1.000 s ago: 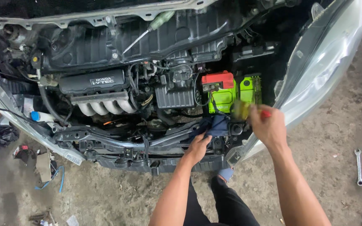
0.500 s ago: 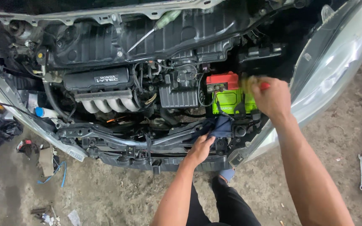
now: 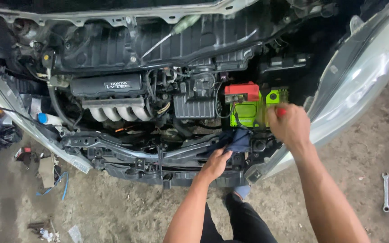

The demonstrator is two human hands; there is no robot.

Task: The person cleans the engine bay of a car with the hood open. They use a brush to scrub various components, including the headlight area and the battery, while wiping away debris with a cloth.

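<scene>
The person leans over the open engine bay, both arms stretched in. The right hand is up at the green battery, fingers wrapped tight around a red-handled tool. Only the red end pokes out above the knuckles, so what kind of tool it is can't be told. The grip looks firm, likely to bear down on something at the battery's right side, just under the red terminal cover. The battery sits at the right end of the bay, tucked in beside the headlight.

The left hand is low on the front crossmember, fingers curled around a dark blue rag. It seems to serve as a brace, steadying the body while the other arm works.

Against the frame a second ago, the right hand has climbed from the bay's front right corner up onto the battery, and it now covers more of the green case. The left hand has stayed put on the rag. The view has drifted a little too, with the engine sliding lower in the picture.

Off to the side, a wrench lies on the dirt floor by the person's right.
</scene>
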